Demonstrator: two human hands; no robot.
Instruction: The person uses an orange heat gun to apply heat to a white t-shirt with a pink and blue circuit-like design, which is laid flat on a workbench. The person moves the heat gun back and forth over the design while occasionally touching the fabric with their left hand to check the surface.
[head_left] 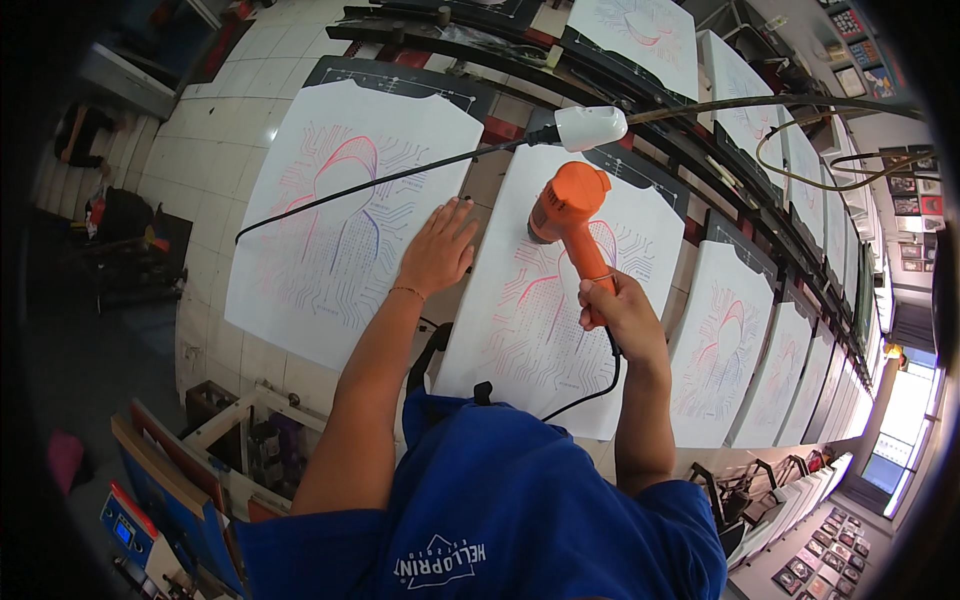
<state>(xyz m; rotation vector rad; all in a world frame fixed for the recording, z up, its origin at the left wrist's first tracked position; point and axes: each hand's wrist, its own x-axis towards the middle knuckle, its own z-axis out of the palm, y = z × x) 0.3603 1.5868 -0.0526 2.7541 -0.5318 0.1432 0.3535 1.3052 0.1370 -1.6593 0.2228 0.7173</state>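
Beyond my lettered T-shirt (530, 500), right hand (630, 312) grips a heat gun (580, 230), left hand (438, 248) spread; cable (430, 169) crosses printed shirt panel (335, 242).

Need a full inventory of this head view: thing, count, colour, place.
Centre panel: 1, white, red-blue print, middle
Left panel: 1, white, red-blue print, left of middle
Other panels: several, white, top and right; exact count unclear
Boards: several, dark, under panels
Heat gun: 1, orange, over centre panel
Connector: 1, white, top centre
Black cable: 1, crossing left panel
Brown cable: 1, upper right
Window: 1, bright, far right
Co-worker: 1, dark clothing, far left
Shirt: 1, blue, bottom
Left grip: 1, bare, at left panel's right edge
Right grip: 1, bare, around heat gun's handle
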